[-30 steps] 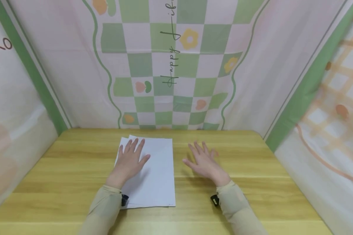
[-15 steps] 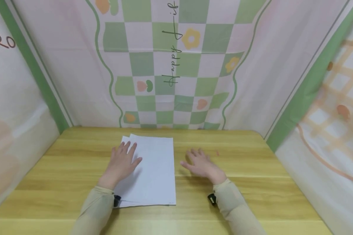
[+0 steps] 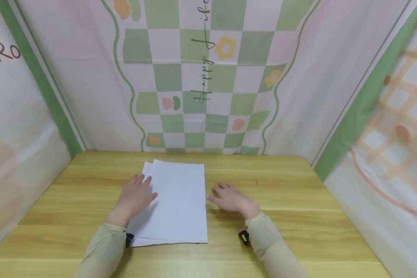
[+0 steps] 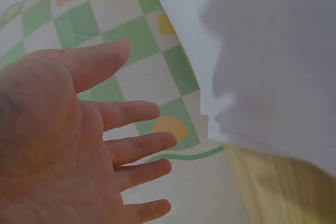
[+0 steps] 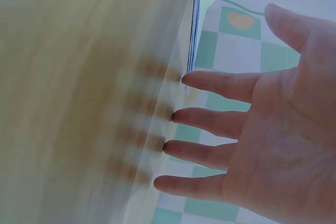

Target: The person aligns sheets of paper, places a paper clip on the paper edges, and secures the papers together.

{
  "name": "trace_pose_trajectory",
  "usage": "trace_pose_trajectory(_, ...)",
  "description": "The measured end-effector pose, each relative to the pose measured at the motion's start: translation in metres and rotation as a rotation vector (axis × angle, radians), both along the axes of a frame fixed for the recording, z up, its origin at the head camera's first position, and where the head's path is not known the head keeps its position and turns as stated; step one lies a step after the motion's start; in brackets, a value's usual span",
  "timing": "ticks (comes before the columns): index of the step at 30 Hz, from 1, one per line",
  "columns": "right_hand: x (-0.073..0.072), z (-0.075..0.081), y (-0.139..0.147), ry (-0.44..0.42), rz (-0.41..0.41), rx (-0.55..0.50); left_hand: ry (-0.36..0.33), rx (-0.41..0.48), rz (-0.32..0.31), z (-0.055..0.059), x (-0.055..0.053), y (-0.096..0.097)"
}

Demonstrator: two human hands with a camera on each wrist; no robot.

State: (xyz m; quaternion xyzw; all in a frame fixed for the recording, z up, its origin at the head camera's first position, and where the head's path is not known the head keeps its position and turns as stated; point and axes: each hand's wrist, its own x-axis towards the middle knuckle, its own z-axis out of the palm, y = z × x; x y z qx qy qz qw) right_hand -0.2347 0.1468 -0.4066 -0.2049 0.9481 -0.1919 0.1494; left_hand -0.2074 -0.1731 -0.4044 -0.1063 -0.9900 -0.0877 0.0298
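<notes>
A small stack of white paper (image 3: 180, 200) lies on the wooden table, its top sheet set slightly askew so that a sheet below shows at the upper left. Over the left edge of the paper is my left hand (image 3: 133, 197), fingers spread and holding nothing; in the left wrist view a gap shows between its fingertips and the paper (image 4: 273, 66). Just right of the stack, my right hand (image 3: 231, 199) has its fingertips close to the table, and nothing is in it. The right wrist view shows the stack's thin edge (image 5: 195, 24) beyond the index fingertip.
The wooden table (image 3: 292, 231) extends around the paper. A small reddish mark (image 3: 257, 182) is on it to the right. Behind stands a green-and-white checked curtain (image 3: 194, 77), with other printed cloths at both sides.
My left hand has drawn left and toward me, from over the paper to its left edge. My right hand has lowered and come left, nearer the paper's right edge.
</notes>
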Motion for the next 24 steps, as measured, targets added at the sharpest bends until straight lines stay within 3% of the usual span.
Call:
trace_pose_trajectory(13,0.000,-0.001,-0.012,0.020,0.026,0.070,-0.100,0.014,0.019,0.001,0.006,-0.017)
trace_pose_trajectory(24,-0.001,-0.002,-0.020,0.058,0.011,0.037,-0.196,0.022,0.050,0.002,0.007,-0.027)
